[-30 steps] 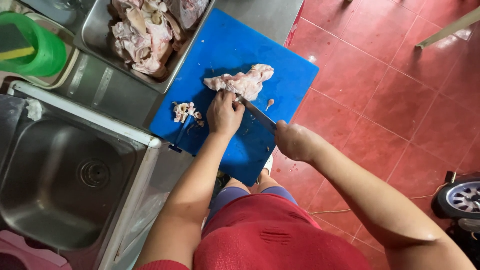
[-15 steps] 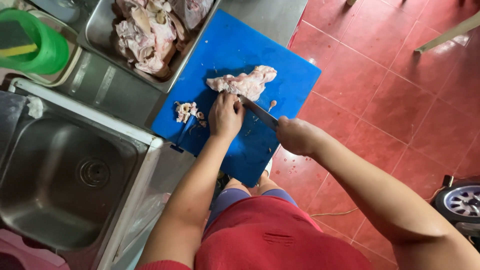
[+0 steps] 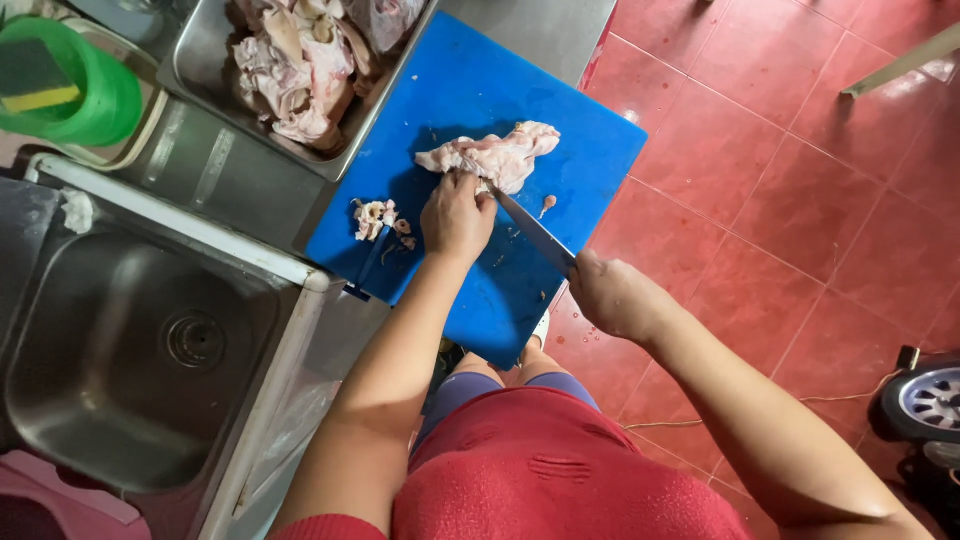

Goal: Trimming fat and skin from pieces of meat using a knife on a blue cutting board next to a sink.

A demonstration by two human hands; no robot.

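While the blade works, status per item:
left hand point(image 3: 457, 215): fist-like clamp on the near end of the raw chicken piece point(image 3: 492, 157), likely pinning it so it won't slide.
right hand point(image 3: 612, 296): wrapped round the knife point(image 3: 535, 231) handle; blade angled up-left, tip at the meat beside the left fingers.
chicken piece: pale pink, lumpy, wet-looking; lies mid-board, upper half.
cutting board point(image 3: 560, 110): flat blue plastic, overhangs counter edge above the red tile floor point(image 3: 780, 190).
trimmings point(image 3: 378, 217): small scraps, left of the left hand, kept apart from the cut.
metal tray point(image 3: 200, 75): steel, heaped with more raw chicken, touching board's left edge.
sink point(image 3: 130, 350): stainless, dull.
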